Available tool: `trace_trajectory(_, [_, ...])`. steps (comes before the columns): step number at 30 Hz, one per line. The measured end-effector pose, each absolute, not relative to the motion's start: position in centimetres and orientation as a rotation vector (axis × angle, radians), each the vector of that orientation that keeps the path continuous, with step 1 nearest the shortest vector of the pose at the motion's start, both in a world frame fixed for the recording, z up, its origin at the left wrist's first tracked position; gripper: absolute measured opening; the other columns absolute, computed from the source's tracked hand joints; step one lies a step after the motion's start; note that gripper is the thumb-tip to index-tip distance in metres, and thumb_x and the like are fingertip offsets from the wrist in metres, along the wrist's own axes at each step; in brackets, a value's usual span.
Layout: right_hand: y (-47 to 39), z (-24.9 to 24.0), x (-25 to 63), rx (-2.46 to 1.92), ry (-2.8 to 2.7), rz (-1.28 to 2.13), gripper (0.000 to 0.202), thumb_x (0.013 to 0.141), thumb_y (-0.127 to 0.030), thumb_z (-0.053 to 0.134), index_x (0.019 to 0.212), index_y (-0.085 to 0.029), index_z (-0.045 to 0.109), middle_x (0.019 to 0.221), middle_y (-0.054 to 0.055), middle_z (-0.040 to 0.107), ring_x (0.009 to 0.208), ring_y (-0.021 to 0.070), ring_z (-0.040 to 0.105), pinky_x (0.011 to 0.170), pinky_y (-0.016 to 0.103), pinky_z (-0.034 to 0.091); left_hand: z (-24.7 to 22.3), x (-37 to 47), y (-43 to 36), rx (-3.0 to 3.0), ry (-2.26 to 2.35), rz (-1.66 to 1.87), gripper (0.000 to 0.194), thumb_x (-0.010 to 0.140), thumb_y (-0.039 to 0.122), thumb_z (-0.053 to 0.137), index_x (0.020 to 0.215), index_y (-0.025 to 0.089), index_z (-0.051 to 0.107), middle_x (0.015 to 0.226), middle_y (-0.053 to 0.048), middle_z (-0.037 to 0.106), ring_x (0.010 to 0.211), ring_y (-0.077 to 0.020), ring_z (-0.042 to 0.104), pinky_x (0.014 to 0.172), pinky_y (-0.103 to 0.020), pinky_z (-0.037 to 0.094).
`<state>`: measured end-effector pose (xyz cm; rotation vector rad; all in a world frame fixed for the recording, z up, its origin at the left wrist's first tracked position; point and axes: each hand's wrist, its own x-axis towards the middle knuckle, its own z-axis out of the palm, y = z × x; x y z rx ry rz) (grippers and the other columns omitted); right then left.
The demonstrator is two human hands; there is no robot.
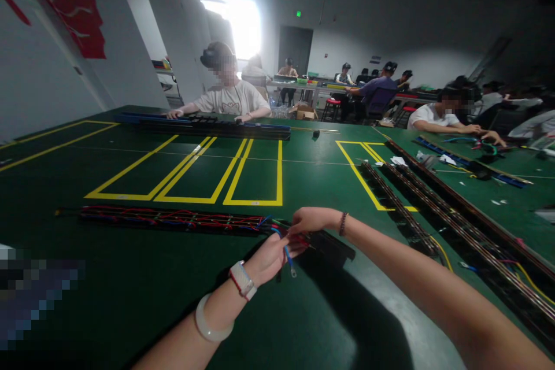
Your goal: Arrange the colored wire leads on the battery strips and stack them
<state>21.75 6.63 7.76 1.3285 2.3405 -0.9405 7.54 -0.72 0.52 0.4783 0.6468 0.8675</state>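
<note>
A long black strip with red and blue wires [173,219] lies crosswise on the green table, and its right end reaches my hands. My left hand [272,255] is closed around wires at that end, palm partly up. From beneath its fingers hangs a blue cable with a metal ring terminal [289,257]. Coming in from the right, my right hand [313,219] bends over the same spot with its fingertips pinched near the red wires [298,238]. What exactly it pinches is hidden. A black end piece [333,246] sticks out to the right under my right wrist.
Several long wired strips [459,231] lie slanting on the right. Yellow tape rectangles [255,203] mark the green table [243,312]. Across it, a person [234,95] handles long blue-black rails [208,126]. Another person [442,118] works with wires at the right.
</note>
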Motion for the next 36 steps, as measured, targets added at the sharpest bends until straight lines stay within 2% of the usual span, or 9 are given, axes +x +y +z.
trace_trajectory(4, [6.7, 7.5, 22.0, 1.436, 2.311, -0.974, 0.028, 0.081, -0.035, 0.052, 0.081, -0.012, 0.068, 0.068, 0.002, 0.063, 0.054, 0.0088, 0.049, 0.049, 0.02, 0.034, 0.6, 7.5, -0.8, 0.46, 0.66, 0.871, 0.01, 0.086, 0.01, 0.051, 0.095, 0.014, 0.054, 0.093, -0.009, 0.067, 0.087, -0.0181, 0.066, 0.088, -0.038, 0.049])
trace_trajectory(7, [6.5, 7.4, 22.3, 1.433, 2.428, -0.855, 0.023, 0.081, -0.033, 0.056, 0.087, -0.015, 0.068, 0.074, 0.002, 0.066, 0.059, 0.0101, 0.054, 0.052, 0.02, 0.035, 0.5, 7.5, -0.8, 0.452, 0.696, 0.857, 0.007, 0.088, 0.011, 0.048, 0.091, 0.013, 0.054, 0.086, -0.008, 0.067, 0.081, -0.0168, 0.066, 0.084, -0.037, 0.05])
trace_trajectory(9, [6.5, 7.3, 22.5, 1.384, 2.599, -0.619, 0.02, 0.082, -0.03, 0.057, 0.094, -0.018, 0.067, 0.081, 0.003, 0.068, 0.067, 0.0123, 0.058, 0.056, 0.021, 0.036, 0.5, 7.5, -0.8, 0.448, 0.728, 0.858, 0.006, 0.089, 0.015, 0.048, 0.086, 0.013, 0.053, 0.08, -0.006, 0.065, 0.075, -0.0156, 0.065, 0.082, -0.036, 0.051])
trace_trajectory(12, [6.7, 6.9, 22.9, 1.168, 2.789, -0.123, 0.018, 0.085, -0.025, 0.055, 0.1, -0.021, 0.064, 0.086, 0.005, 0.068, 0.077, 0.0159, 0.061, 0.065, 0.024, 0.037, 0.8, 7.5, -0.9, 0.449, 0.781, 0.86, 0.015, 0.09, 0.026, 0.049, 0.082, 0.014, 0.052, 0.065, -0.001, 0.059, 0.06, -0.0127, 0.061, 0.077, -0.035, 0.052])
trace_trajectory(15, [7.1, 6.3, 22.9, 0.918, 2.836, 0.278, 0.015, 0.088, -0.017, 0.051, 0.097, -0.018, 0.062, 0.084, 0.006, 0.066, 0.078, 0.0163, 0.06, 0.072, 0.028, 0.036, 1.1, 7.3, -1.0, 0.467, 0.806, 0.817, 0.02, 0.091, 0.032, 0.046, 0.081, 0.015, 0.051, 0.055, 0.003, 0.051, 0.048, -0.0099, 0.052, 0.073, -0.037, 0.053])
trace_trajectory(19, [8.0, 5.4, 22.4, 0.682, 2.861, 0.587, 0.017, 0.089, -0.012, 0.046, 0.093, -0.018, 0.061, 0.082, 0.006, 0.065, 0.075, 0.016, 0.057, 0.074, 0.031, 0.034, 1.1, 6.7, -0.8, 0.57, 0.812, 0.742, 0.023, 0.093, 0.031, 0.039, 0.086, 0.013, 0.053, 0.049, 0.005, 0.047, 0.042, -0.0088, 0.046, 0.066, -0.034, 0.052])
trace_trajectory(29, [12.8, 4.5, 20.7, 0.196, 2.857, 0.765, 0.02, 0.092, -0.011, 0.041, 0.094, -0.018, 0.06, 0.082, 0.003, 0.066, 0.08, 0.0156, 0.053, 0.079, 0.031, 0.033, 0.0, 5.5, -0.1, 0.63, 0.71, 0.631, 0.023, 0.092, 0.03, 0.038, 0.079, 0.015, 0.051, 0.041, 0.008, 0.037, 0.036, -0.0066, 0.035, 0.051, -0.022, 0.041])
trace_trajectory(32, [12.6, 4.4, 21.0, 0.216, 2.876, 0.801, 0.02, 0.092, -0.012, 0.041, 0.091, -0.018, 0.06, 0.079, 0.003, 0.064, 0.082, 0.0161, 0.052, 0.08, 0.032, 0.034, 0.1, 5.6, -0.1, 0.603, 0.724, 0.653, 0.023, 0.092, 0.03, 0.04, 0.077, 0.015, 0.05, 0.045, 0.006, 0.042, 0.038, -0.0072, 0.041, 0.055, -0.024, 0.044])
trace_trajectory(36, [10.8, 4.2, 22.3, 0.479, 2.944, 0.749, 0.018, 0.092, -0.015, 0.042, 0.089, -0.019, 0.059, 0.079, 0.004, 0.062, 0.083, 0.017, 0.051, 0.083, 0.033, 0.035, 0.3, 5.8, -0.2, 0.544, 0.73, 0.687, 0.019, 0.09, 0.028, 0.044, 0.077, 0.016, 0.048, 0.057, 0.001, 0.054, 0.05, -0.0116, 0.055, 0.068, -0.031, 0.05])
